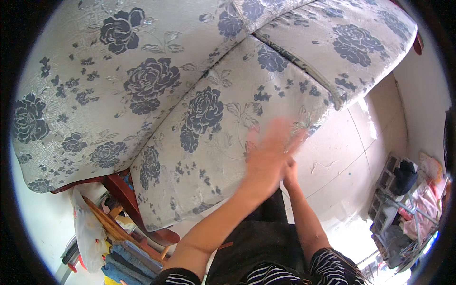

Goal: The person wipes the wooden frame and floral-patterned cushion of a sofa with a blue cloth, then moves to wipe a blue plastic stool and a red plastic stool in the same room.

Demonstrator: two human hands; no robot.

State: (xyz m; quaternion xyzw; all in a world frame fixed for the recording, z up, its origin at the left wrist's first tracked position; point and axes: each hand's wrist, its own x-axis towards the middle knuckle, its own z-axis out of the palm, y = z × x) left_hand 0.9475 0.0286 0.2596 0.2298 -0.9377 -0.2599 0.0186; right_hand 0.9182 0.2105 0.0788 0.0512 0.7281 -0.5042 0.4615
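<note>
A sofa covered in pale fabric with grey-blue flowers lies before me. My left hand (pixel 269 160), blurred by motion, is over the front part of the nearer seat cushion (pixel 221 153), fingers spread and nothing visible in them. Whether its palm touches the fabric is unclear. My right hand (pixel 290 172) is close beside it at the cushion's front edge, partly covered by my left hand; its fingers are hidden. A dark gap parts this cushion from the second seat cushion (pixel 342 46). The backrest (pixel 117 71) rises behind, along the upper left.
A dark red wooden armrest (pixel 121 199) stands at the sofa's near end. Beside it are a white plastic bag (pixel 87 228) and folded blue cloth (pixel 128 260). Grey hollow blocks (pixel 383 210) and pink cloth (pixel 418 210) sit right, past the tiled floor (pixel 335 167).
</note>
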